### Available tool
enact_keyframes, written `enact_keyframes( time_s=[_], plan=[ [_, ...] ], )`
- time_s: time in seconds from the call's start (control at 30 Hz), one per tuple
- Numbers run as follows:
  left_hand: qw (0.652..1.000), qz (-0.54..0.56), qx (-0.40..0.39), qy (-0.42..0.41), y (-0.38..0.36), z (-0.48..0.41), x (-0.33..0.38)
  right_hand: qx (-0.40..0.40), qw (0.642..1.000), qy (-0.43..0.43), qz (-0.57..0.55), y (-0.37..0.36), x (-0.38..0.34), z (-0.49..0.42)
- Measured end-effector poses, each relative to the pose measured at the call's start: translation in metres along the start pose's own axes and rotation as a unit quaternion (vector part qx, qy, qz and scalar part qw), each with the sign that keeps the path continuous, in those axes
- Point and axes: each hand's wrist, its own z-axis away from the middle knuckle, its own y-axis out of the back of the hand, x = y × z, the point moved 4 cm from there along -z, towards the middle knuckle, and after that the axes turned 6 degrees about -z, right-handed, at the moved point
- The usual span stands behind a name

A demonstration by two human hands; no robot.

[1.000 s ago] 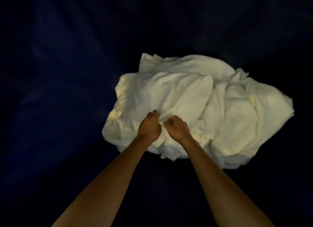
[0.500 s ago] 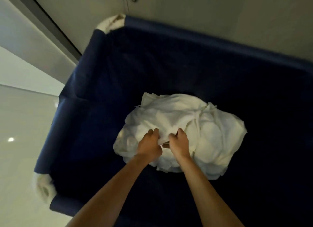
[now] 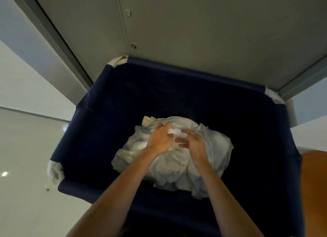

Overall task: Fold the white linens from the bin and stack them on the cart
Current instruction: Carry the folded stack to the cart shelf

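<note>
1 navy bin (image 3: 194, 72) is counted, with 3 white corner pads (image 3: 54, 173); 1 heap of white linens (image 3: 177, 171) and 2 hands are seen, left hand (image 3: 159, 141) and right hand (image 3: 194, 145).

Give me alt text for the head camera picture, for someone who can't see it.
The left hand and right hand pinch a white strip of cloth between them, over a crumpled pile of white linens in a navy fabric bin. Grey wall panels stand behind it.

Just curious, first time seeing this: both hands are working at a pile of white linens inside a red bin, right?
Not quite: the bin is dark blue, not red, as the head view shows. The left hand and right hand are indeed working at the pile of white linens inside it.
</note>
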Motion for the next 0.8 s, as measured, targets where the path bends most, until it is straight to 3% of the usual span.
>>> enact_keyframes(
  time_s=[0.03,0.1,0.17,0.23,0.37,0.5,0.6,0.8],
  plan=[
    [1.000,0.007,0.011,0.004,0.006,0.004,0.008,-0.012,1.000,0.008,-0.002,0.006,-0.002,0.003],
    [0.999,0.026,0.025,-0.001,0.017,0.012,0.023,-0.029,0.992,0.059,0.105,0.017,-0.011,0.009],
    [0.998,0.041,0.033,-0.021,0.023,0.021,0.037,-0.028,0.965,0.115,0.233,0.025,-0.017,0.015],
    [0.997,0.050,0.044,-0.037,0.026,0.030,0.052,-0.017,0.947,0.156,0.282,0.030,-0.021,0.018],
    [0.992,0.067,0.093,-0.060,0.034,0.044,0.076,-0.003,0.957,0.168,0.238,0.045,-0.041,0.021],
    [0.993,0.022,0.103,-0.062,0.042,0.048,0.085,0.064,0.970,0.208,0.108,0.067,-0.091,0.037],
    [0.992,-0.011,0.096,-0.076,0.049,0.052,0.103,0.048,0.960,0.271,0.047,0.071,-0.128,0.055],
    [0.977,0.015,0.153,-0.148,0.075,0.049,0.146,0.023,0.941,0.335,0.051,0.068,-0.152,0.065]
  ],
)
